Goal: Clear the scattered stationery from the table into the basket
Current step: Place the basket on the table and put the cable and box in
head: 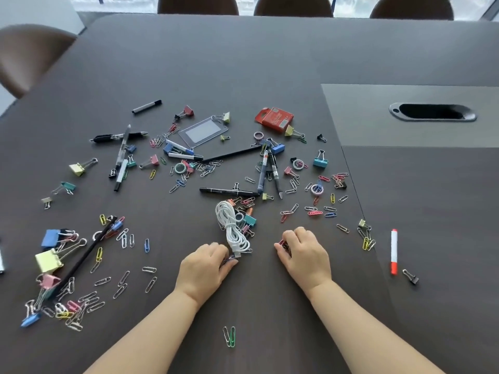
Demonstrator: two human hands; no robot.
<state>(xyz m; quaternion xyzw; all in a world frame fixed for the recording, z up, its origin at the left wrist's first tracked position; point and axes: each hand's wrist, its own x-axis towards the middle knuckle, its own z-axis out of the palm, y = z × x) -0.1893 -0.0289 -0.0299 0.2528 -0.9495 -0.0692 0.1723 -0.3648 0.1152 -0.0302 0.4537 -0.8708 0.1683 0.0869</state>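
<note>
Three brown chair backs along far edge; fourth brown chair at far left; grey inset panel at right; oval cable port set in it; window beyond.

Mtg room: conf table, chairs, cable port.

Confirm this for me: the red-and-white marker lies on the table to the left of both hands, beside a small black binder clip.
Not quite: the head view shows the red-and-white marker on the table to the right of both the left hand and the right hand, beside a small black binder clip.
</note>
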